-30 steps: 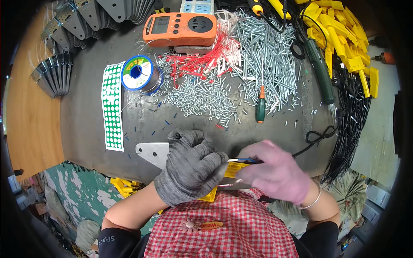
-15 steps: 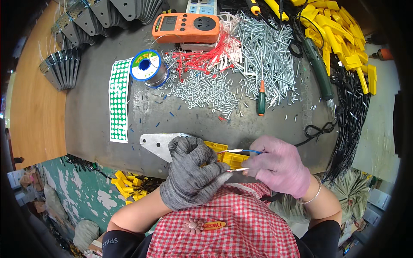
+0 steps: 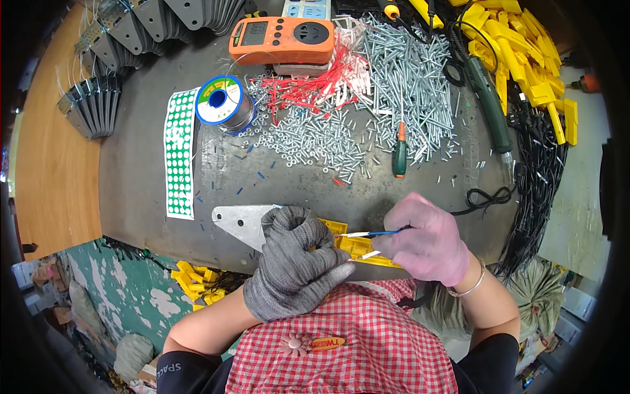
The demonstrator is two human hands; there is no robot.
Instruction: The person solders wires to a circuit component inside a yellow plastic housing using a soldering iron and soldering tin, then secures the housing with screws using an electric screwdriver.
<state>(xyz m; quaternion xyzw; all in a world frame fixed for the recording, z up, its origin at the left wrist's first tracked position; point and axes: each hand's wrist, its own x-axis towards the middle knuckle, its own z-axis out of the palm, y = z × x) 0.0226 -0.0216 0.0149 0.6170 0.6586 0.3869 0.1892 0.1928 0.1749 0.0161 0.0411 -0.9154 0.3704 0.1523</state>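
My left hand (image 3: 295, 262), in a grey knit glove, is closed around a yellow plastic casing (image 3: 357, 247). A grey metal plate (image 3: 239, 223) with holes juts out from under its left side. Its thumb and fingertips press together beside a short white sleeve (image 3: 371, 255) on a thin wire, whose right end stands free. My right hand (image 3: 426, 246), in a pink glove, pinches a blue wire (image 3: 384, 232) that runs into another white sleeve (image 3: 356, 234) above the casing. The inside of both grips is hidden.
Behind my hands lie heaped screws and nuts (image 3: 315, 141), a green-handled screwdriver (image 3: 399, 157), a solder spool (image 3: 226, 105) and an orange meter (image 3: 282, 41). A green soldering tool (image 3: 489, 105), black cables (image 3: 535, 184) and yellow casings (image 3: 512, 46) crowd the right. Metal plates (image 3: 92, 105) stand far left.
My right hand has moved slightly up and its fingers have come off the lower white sleeve, which now tilts upward. My left hand stays nearly still.
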